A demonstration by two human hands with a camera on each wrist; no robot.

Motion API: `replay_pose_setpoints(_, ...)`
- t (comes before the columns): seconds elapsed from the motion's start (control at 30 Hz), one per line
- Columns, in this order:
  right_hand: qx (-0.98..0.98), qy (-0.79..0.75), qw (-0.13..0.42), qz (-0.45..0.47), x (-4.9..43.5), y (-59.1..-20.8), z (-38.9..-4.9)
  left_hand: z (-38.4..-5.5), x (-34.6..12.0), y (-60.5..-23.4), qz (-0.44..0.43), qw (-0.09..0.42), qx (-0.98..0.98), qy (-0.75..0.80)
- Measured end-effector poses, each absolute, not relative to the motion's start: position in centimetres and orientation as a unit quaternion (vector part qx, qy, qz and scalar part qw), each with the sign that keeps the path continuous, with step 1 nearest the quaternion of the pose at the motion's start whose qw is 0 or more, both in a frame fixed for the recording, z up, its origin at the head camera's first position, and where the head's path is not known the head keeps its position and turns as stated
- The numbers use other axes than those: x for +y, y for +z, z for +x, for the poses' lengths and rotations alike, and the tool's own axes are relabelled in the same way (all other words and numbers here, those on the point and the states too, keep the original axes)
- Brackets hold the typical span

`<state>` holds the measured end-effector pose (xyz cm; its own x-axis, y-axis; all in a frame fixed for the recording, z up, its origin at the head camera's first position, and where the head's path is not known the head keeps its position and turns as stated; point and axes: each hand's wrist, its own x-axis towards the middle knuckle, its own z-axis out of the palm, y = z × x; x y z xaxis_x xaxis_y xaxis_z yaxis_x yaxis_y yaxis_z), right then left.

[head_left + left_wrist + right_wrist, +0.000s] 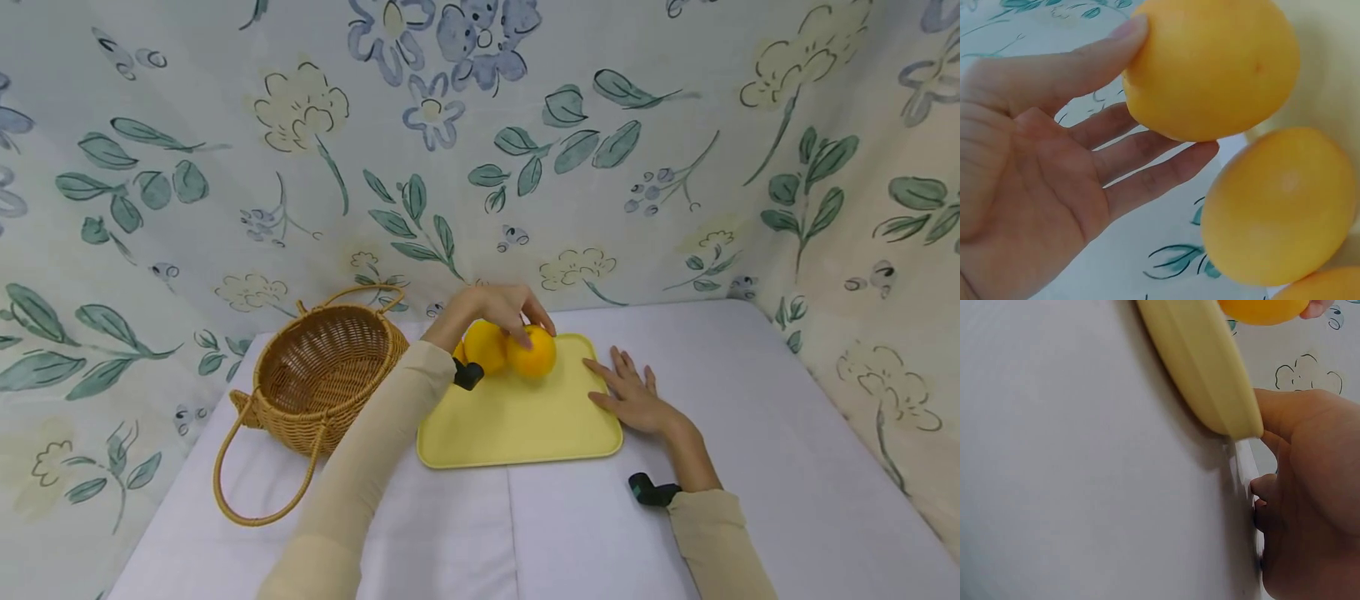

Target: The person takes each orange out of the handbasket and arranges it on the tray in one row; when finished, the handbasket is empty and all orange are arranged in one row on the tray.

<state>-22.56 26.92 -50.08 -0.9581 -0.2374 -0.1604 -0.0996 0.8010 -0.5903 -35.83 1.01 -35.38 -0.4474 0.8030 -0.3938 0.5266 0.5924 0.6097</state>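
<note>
My left hand (498, 304) reaches over the back of the yellow tray (517, 425) and grips an orange (534, 360) between thumb and fingers. The left wrist view shows the thumb on one side of this orange (1216, 69) and the fingers beneath it. Close beside it sits a second orange (484, 348). A third orange (1329, 287) shows only in part, mostly hidden by the left wrist in the head view. At the tray's right side, my right hand (637, 400) lies with spread fingers touching the rim and the table.
A wicker basket (367, 396) stands left of the tray, behind the left forearm, its handles folded outward. White cloth (765, 408) covers the table. Behind hangs a floral curtain (480, 192).
</note>
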Motion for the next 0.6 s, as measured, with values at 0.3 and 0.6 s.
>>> replay_pose_setpoints(0.3,0.941,-0.304,0.116,-0.089,26.8,-49.9,-22.5,-35.4,2.1,-36.7,0.375,0.341,0.844,0.175)
replay_pose_setpoints(0.6,0.943,-0.3,0.116,-0.086,26.8,-49.7,-22.3,-36.2,1.3,-37.3,0.36,0.333,0.842,0.223)
